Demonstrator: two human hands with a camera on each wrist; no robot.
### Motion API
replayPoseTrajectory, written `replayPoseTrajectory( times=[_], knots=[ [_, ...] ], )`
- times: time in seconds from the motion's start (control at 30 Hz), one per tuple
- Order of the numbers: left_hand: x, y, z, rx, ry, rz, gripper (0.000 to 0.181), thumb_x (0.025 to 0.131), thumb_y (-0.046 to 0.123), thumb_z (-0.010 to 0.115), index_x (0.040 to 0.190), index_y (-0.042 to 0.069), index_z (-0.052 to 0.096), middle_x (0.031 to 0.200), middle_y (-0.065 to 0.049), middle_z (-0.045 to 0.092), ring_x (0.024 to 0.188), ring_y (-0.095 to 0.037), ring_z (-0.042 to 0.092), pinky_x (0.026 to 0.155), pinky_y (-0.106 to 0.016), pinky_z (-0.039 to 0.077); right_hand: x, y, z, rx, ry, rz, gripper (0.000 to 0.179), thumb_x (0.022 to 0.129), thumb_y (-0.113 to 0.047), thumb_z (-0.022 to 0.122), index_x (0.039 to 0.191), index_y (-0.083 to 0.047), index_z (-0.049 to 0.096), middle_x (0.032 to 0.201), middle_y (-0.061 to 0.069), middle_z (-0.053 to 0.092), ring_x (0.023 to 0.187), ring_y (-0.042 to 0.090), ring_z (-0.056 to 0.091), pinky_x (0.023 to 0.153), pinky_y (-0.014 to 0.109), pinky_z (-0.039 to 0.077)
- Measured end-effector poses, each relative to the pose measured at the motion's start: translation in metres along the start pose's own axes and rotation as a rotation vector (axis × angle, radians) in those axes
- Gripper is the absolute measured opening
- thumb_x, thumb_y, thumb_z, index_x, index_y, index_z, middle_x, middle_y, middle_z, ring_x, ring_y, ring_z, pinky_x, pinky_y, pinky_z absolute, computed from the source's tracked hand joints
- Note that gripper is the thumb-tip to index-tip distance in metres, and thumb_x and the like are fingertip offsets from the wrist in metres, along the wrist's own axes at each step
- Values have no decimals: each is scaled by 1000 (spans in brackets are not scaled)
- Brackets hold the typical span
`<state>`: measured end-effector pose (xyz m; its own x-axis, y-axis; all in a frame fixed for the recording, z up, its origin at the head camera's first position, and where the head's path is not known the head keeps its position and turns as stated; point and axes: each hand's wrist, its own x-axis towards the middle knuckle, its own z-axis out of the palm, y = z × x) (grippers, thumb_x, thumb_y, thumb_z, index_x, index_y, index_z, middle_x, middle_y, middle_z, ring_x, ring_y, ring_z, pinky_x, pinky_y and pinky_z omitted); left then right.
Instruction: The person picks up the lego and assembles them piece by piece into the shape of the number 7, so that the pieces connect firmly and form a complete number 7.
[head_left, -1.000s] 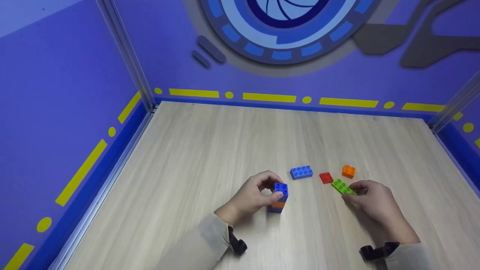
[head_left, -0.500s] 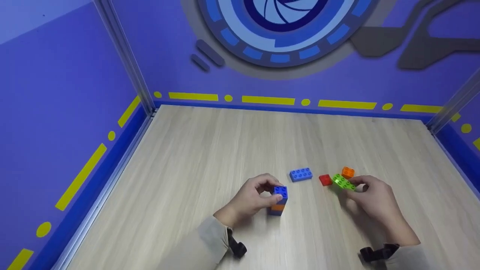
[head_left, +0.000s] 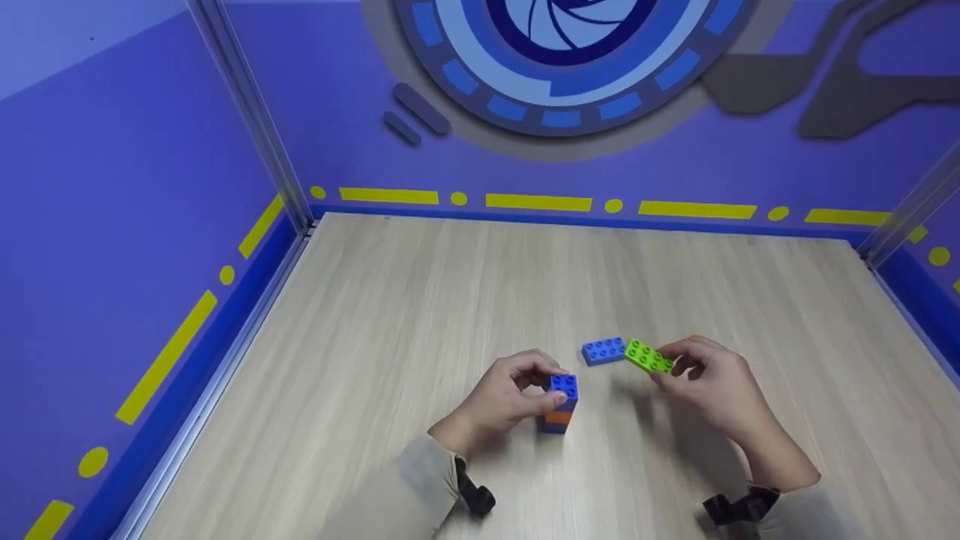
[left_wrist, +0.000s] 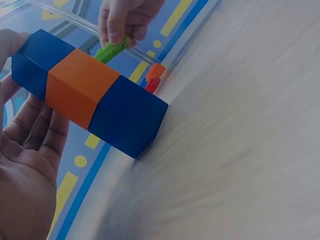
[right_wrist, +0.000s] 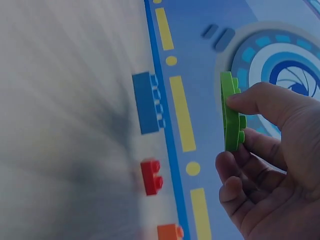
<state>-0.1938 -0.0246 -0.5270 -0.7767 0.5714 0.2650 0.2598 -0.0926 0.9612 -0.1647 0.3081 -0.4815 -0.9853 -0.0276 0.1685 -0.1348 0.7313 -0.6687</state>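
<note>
My left hand [head_left: 517, 391] grips a small upright stack of bricks between thumb and fingers near its top. In the left wrist view the stack shows a blue brick [left_wrist: 132, 117] at the bottom, an orange brick [left_wrist: 82, 87] in the middle and another blue brick [left_wrist: 42, 52] on top. Off to the right, my right hand [head_left: 716, 386] pinches a flat green brick [head_left: 647, 356] by one end, studs up. The right wrist view shows this green brick [right_wrist: 230, 110] held above the table, apart from the other bricks.
A long blue brick [head_left: 603, 351] lies on the wooden table [head_left: 420, 300], beyond the stack. The right wrist view shows a red brick [right_wrist: 151, 177] and an orange brick [right_wrist: 170, 232] beside it; my right hand mostly hides them in the head view. Printed walls [head_left: 465, 165] enclose the table.
My right hand has lifted the green brick off the table and carried it left, towards the stack. The left hand stays in place on the stack.
</note>
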Motion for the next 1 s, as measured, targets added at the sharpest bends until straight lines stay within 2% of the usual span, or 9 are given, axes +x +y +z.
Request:
replayPoseTrajectory(
  times=[0.07, 0.27, 0.33, 0.43, 0.47, 0.53, 0.67, 0.8, 1.0],
  knots=[
    [0, 0, 0, -5, 0, -3, 32, 100, 6, 81, 127, -9, 75, 124, -12, 73, 104, -3, 69, 98, -26, 59, 0, -6, 2, 24, 0, -24, 27, 93, -11, 92, 118, -9, 84, 115, 5, 79, 96, 11, 68, 79, 16, 55],
    [2, -1, 0, -25, 11, 38, 30, 98, 2, 82, 124, -12, 75, 122, -28, 71, 102, -4, 68, 95, -23, 59, -1, -29, 11, 94, -26, -65, 27, 93, -10, 92, 118, -9, 84, 119, 7, 79, 95, 12, 68, 79, 17, 56],
    [2, -1, 0, -31, 17, 51, 30, 97, 1, 82, 123, -12, 75, 119, -24, 72, 102, -4, 68, 94, -23, 60, -1, -37, 14, 110, -35, -85, 27, 93, -9, 93, 118, -10, 84, 119, 6, 79, 94, 14, 68, 79, 18, 57],
    [2, -2, 0, -42, 19, 49, 30, 96, 0, 83, 122, -13, 75, 116, -9, 73, 101, -4, 68, 94, -23, 60, -2, -48, 19, 139, -44, -125, 27, 92, -8, 94, 117, -11, 85, 119, 4, 80, 95, 17, 70, 80, 19, 59],
    [2, -3, 0, -45, 17, 45, 30, 96, 1, 83, 122, -13, 75, 117, -8, 73, 101, -4, 68, 94, -23, 60, -3, -51, 21, 152, -45, -139, 27, 92, -8, 94, 117, -12, 85, 119, 3, 80, 95, 18, 71, 81, 19, 59],
    [1, -2, 0, -44, 12, 32, 31, 96, 2, 83, 121, -13, 74, 119, -10, 74, 102, -3, 68, 94, -23, 59, -3, -59, 24, 177, -46, -167, 28, 91, -6, 94, 116, -13, 85, 119, 2, 80, 96, 18, 72, 82, 20, 61],
    [2, -2, -1, -31, 9, 23, 27, 98, 4, 83, 116, -12, 72, 121, -27, 72, 102, -4, 69, 96, -24, 60, -5, -71, 32, 230, -47, -233, 30, 90, -3, 94, 116, -15, 85, 118, 0, 80, 96, 13, 73, 82, 23, 64],
    [2, -2, 0, -16, 8, 15, 24, 99, 3, 83, 116, -10, 72, 122, -29, 72, 104, -4, 69, 97, -23, 59, -6, -77, 40, 279, -45, -306, 31, 89, -1, 94, 116, -14, 85, 116, -2, 79, 95, 10, 73, 80, 24, 64],
    [2, -1, 1, -17, 4, 9, 31, 98, -1, 83, 127, -8, 75, 127, -30, 72, 108, -3, 70, 101, -23, 59, -8, -80, 53, 325, -36, -390, 34, 88, 0, 94, 117, -17, 85, 116, -3, 78, 95, 14, 72, 80, 23, 62]
  ],
)
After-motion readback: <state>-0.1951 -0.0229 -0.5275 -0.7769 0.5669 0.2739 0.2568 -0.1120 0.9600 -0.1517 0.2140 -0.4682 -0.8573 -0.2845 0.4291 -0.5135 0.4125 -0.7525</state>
